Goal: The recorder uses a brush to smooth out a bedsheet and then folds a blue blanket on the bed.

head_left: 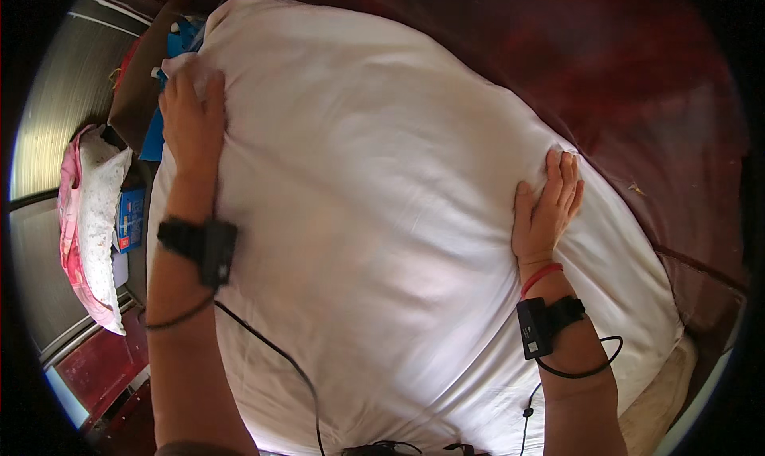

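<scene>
A large white quilt or similar padded bedding (370, 175), with a smooth, wrinkled cover, fills the middle of the view. My left hand (194, 115) rests at its upper left edge, fingers and thumb apart; the fingertips are slightly blurred. Along the right edge, my right hand (550, 211) lies flat on the cover with the thumb spread away from the fingers. Whatever lies beneath the bedding is hidden.
Dark red, glossy boards (645, 109) border the bedding on the right. At left are a cardboard box (140, 88), a pink-and-white cushion-like item (98, 217) and a blue printed box (130, 217). Black cables (287, 357) run from the wrist-worn devices (218, 253) across the cover.
</scene>
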Tool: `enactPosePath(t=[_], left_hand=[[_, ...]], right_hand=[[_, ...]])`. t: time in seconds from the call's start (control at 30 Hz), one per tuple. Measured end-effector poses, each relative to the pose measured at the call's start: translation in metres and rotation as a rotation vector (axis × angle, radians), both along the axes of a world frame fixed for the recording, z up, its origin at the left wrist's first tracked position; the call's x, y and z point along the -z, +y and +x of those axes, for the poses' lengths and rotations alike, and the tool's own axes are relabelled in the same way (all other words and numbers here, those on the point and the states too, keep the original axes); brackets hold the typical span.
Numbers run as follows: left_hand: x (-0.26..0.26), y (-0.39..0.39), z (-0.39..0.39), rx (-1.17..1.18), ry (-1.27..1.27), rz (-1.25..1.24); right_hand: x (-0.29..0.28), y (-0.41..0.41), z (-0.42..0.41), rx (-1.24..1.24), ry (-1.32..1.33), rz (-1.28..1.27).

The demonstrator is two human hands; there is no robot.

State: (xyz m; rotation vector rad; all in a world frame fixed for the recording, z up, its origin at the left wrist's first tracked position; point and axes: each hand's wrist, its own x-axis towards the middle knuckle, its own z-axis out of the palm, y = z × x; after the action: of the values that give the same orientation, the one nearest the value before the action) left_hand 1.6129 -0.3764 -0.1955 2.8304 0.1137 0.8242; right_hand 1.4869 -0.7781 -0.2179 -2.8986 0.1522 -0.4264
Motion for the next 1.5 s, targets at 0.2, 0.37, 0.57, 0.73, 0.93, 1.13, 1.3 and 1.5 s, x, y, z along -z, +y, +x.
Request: enactPosePath(t=[0.2,0.37,0.57,0.73,0.93,1.13,1.3,1.5], left_hand=[[0.003,0.026,0.062,0.428,0.154,0.113],[0.010,0.067,0.116,0.415,0.563,-0.520],[-0.008,0.029,0.106,-0.254,0.464,0.029],[-0.011,0.033,0.099,0.111,0.003,-0.072],[-0.026,0.033,0.143,0.459,0.389,0.915],[-0.029,0.032,0.134,0.436,0.280,0.867],[-0.040,0.010,0.136,0.061,0.445,0.873],[0.041,0.093,0.180,0.357,0.306,0.456]], right_hand=[[0.001,0.003,0.001,-0.010,-0.006,0.019],[0.000,0.005,0.001,-0.026,0.002,0.031],[0.000,0.005,0.002,-0.029,-0.003,0.005],[0.001,0.002,0.000,-0.009,-0.016,0.001],[0.001,0.004,0.002,-0.020,-0.016,0.008],[0.001,0.000,0.000,-0.019,-0.030,0.003],[0.003,-0.001,0.000,-0.017,-0.031,0.006],[0.003,0.001,0.003,-0.027,-0.032,0.003]])
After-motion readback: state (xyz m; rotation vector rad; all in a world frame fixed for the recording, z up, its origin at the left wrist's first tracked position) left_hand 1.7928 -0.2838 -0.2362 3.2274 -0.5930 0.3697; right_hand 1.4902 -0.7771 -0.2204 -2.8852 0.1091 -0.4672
